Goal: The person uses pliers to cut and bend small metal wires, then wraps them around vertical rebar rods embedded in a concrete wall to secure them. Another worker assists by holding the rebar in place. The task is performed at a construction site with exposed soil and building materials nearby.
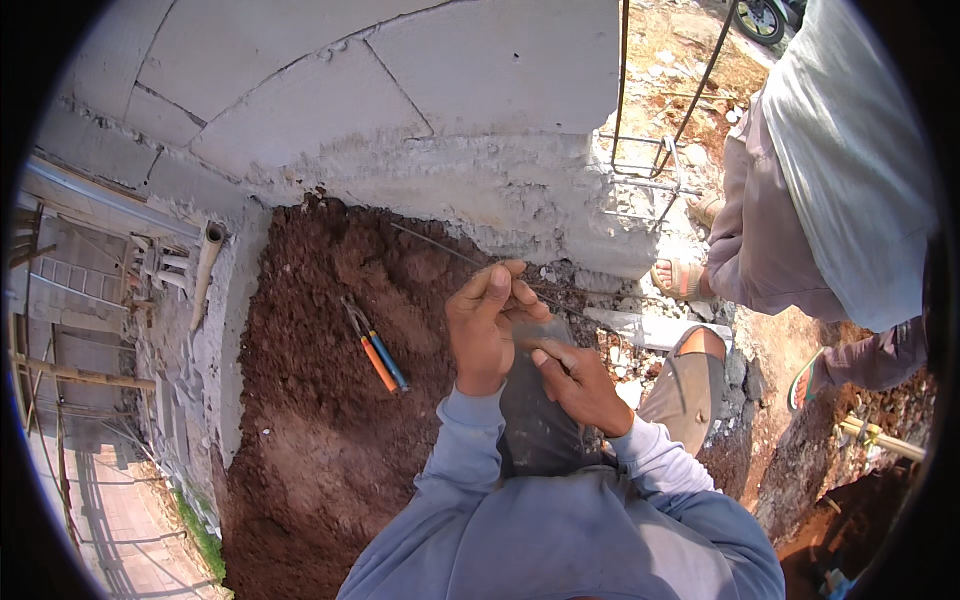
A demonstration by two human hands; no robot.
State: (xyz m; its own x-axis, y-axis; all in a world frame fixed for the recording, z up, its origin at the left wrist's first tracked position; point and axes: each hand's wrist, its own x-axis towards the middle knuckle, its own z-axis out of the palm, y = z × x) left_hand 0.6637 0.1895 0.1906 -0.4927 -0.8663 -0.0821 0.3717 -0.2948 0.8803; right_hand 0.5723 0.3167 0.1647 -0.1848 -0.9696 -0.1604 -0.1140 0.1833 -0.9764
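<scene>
A thin grey metal wire slants over the brown soil and through the fingers of my left hand, which is closed on it. Beyond those fingers a dark thin length continues toward the right. My right hand is closed just right of and below the left one, thumb pressed on the fingers, above my dark-trousered knee. What it pinches, if anything, is too small to tell. Pincers with one orange and one blue handle lie on the soil, left of my left hand.
A grey block wall rises ahead. Steel rebar with stirrups stands at its right end. Another person in sandals is close on my right. A pipe and bamboo scaffolding are at left, a wheel at far right.
</scene>
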